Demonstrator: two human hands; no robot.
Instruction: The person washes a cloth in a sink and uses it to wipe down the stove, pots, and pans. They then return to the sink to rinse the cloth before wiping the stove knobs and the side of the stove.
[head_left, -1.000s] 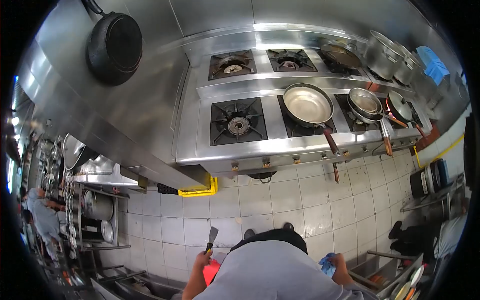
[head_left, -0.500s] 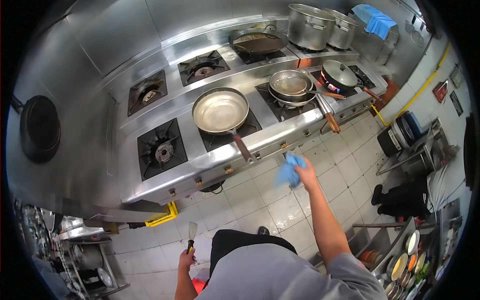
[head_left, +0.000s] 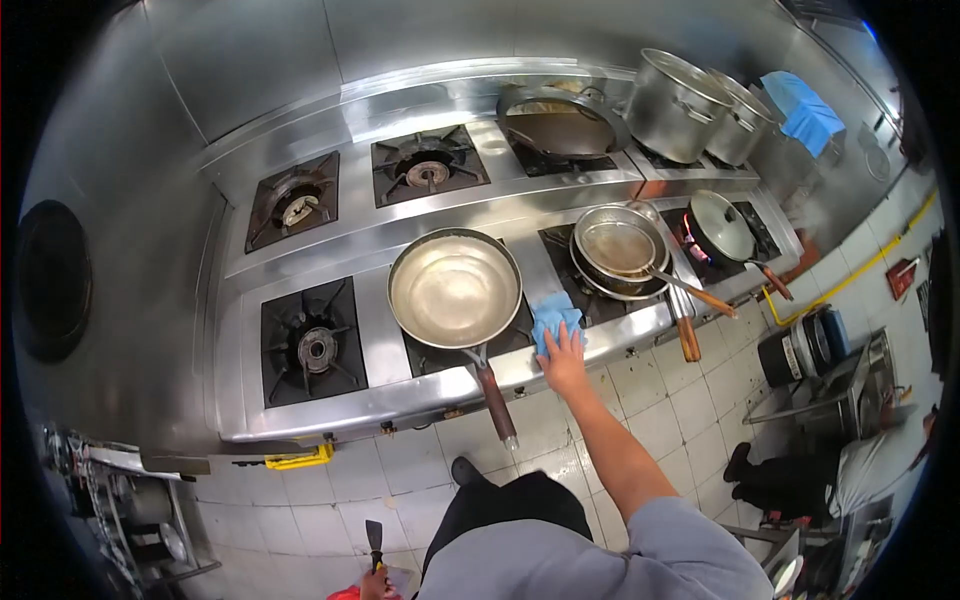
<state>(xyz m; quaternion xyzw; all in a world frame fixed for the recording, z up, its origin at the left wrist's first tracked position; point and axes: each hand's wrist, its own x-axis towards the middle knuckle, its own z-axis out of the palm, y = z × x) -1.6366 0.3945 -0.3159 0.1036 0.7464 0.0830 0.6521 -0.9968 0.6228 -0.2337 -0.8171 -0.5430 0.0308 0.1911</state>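
Observation:
My right hand [head_left: 564, 362] presses a blue cloth [head_left: 556, 321] onto the steel stove top [head_left: 381, 322], between a wide frying pan [head_left: 455, 287] and a stack of pans [head_left: 617, 246]. Its fingers are spread over the cloth. Low in the view, beside my body, my left hand [head_left: 375, 584] is closed round the handle of a scraper [head_left: 374, 537], whose blade points up. The frying pan's dark handle [head_left: 495, 404] sticks out over the stove's front edge.
Two tall pots [head_left: 680, 105] stand at the back right, near a large dark pan [head_left: 563, 133]. A lidded pan [head_left: 722, 226] sits over a lit flame. Another person [head_left: 790, 480] is at the right. A yellow object [head_left: 299, 458] lies below the stove's front edge.
My right hand has moved from in front of the stove onto its top with the cloth. The view has shifted, and my left hand with the scraper now appears lower.

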